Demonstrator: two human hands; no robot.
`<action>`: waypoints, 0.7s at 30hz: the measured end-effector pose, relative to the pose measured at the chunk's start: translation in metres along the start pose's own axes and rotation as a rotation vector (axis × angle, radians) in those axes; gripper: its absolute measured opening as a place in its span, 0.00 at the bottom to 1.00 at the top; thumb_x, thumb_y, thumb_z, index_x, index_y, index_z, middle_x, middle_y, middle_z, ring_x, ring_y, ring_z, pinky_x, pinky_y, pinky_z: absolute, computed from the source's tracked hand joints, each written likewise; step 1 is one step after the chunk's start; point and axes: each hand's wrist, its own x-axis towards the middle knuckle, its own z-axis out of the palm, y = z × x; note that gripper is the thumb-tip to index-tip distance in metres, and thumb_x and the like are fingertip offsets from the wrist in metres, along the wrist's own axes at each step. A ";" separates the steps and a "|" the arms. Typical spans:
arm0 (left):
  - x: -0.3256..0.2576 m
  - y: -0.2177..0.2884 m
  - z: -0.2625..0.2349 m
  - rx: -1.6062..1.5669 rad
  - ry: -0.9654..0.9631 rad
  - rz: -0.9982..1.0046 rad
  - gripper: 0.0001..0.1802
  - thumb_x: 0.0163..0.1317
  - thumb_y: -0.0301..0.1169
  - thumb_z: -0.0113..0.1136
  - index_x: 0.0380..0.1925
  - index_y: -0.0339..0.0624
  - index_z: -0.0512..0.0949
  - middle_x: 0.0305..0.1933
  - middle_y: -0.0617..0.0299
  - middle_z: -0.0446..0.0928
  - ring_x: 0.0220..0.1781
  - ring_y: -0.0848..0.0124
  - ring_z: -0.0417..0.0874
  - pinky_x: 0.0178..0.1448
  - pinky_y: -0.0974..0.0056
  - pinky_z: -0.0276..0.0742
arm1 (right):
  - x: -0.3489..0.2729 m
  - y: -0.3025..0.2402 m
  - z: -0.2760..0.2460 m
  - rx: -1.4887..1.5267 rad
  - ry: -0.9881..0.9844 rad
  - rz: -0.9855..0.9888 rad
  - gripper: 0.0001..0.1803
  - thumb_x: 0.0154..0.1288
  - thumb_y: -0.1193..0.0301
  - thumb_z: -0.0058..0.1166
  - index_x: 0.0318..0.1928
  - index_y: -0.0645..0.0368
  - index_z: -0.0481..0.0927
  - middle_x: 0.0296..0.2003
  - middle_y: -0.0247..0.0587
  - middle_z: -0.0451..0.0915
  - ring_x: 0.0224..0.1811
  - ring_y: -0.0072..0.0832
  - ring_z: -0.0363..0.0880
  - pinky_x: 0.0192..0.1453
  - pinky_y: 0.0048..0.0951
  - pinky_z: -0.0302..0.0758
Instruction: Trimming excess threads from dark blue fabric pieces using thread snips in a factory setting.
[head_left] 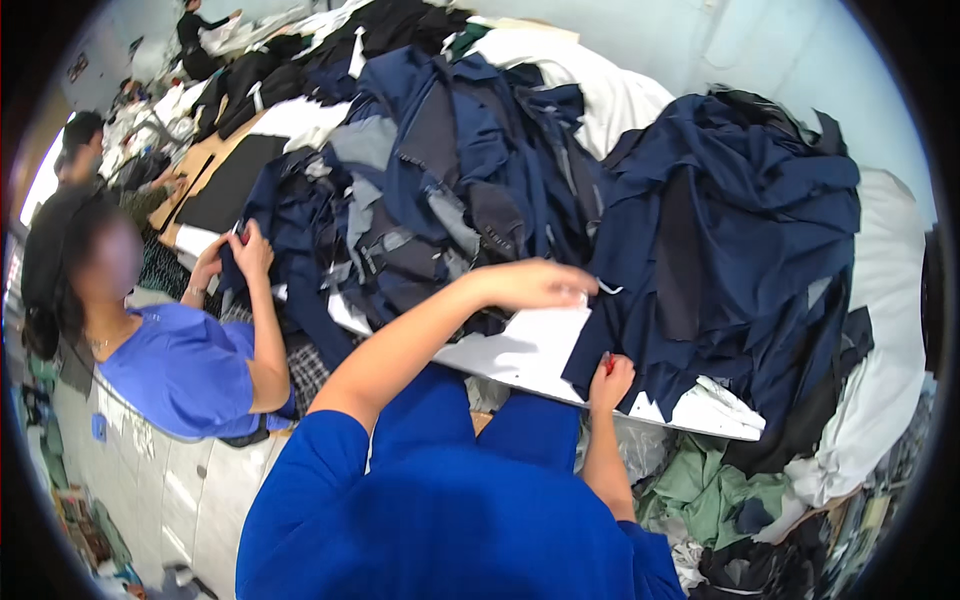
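The left hand (535, 283) lies flat, fingers together, pressing on the edge of a navy cloth piece (700, 260) where it meets a white sheet (520, 350) spread over the near edge of the table (710, 420). The right hand (612, 378) is at the table's near edge, closed on the lower corner of the same navy cloth, with a small red tool (607, 364) showing in its grip. The cloth hangs over the near edge, draped from a heap. Another pile of navy and grey garments (440, 180) fills the middle of the table. At the left edge a co-worker's hands (235, 255) handle dark fabric.
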 end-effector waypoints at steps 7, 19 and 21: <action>0.107 -0.083 -0.051 1.153 0.196 -0.294 0.35 0.50 0.35 0.62 0.61 0.60 0.64 0.70 0.51 0.53 0.68 0.56 0.58 0.63 0.45 0.60 | -0.032 -0.022 0.004 -0.195 0.003 -0.096 0.08 0.50 0.66 0.54 0.27 0.56 0.72 0.45 0.40 0.74 0.44 0.43 0.70 0.47 0.41 0.66; 0.134 -0.152 -0.052 1.232 -0.156 -0.313 0.42 0.42 0.29 0.61 0.61 0.51 0.57 0.39 0.58 0.78 0.45 0.62 0.79 0.46 0.58 0.63 | -0.030 -0.024 -0.003 -0.164 0.017 -0.083 0.09 0.50 0.66 0.54 0.25 0.56 0.71 0.43 0.40 0.76 0.42 0.43 0.71 0.44 0.40 0.65; 0.109 -0.134 -0.053 1.243 -0.132 -0.253 0.48 0.43 0.28 0.60 0.67 0.50 0.49 0.38 0.59 0.79 0.41 0.62 0.80 0.44 0.57 0.61 | -0.033 -0.020 -0.002 -0.159 0.018 -0.076 0.08 0.49 0.66 0.54 0.25 0.56 0.72 0.44 0.40 0.76 0.43 0.42 0.71 0.44 0.40 0.65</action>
